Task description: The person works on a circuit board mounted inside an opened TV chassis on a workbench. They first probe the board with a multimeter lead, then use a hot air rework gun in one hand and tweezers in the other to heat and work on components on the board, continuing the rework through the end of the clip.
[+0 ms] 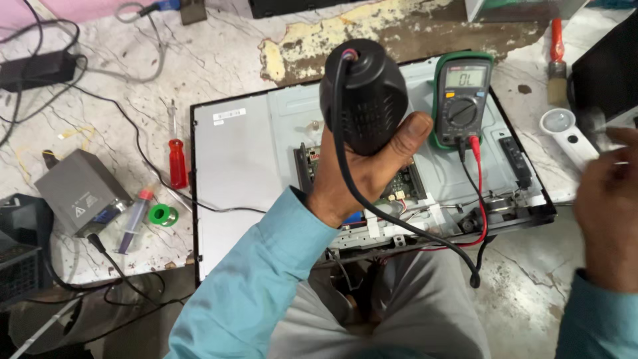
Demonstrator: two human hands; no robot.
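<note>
My left hand (362, 176) grips a black hot-air blower (362, 93) by its rounded body, with its black cord (399, 223) trailing down over my wrist. It hovers above a circuit board (405, 183) fixed to the metal back of an opened flat screen (232, 166). A green multimeter (462, 100) with red and black probe leads rests on the same panel, just right of the blower. My right hand (605, 206) is blurred at the right edge near a white magnifying glass (565, 129); whether it holds anything is unclear.
A red-handled screwdriver (177, 159), a syringe (133, 219), a green solder spool (161, 215) and a grey power box (80, 189) lie left of the panel. A black adapter (36, 70) with cables sits far left. A paintbrush (557, 56) lies top right.
</note>
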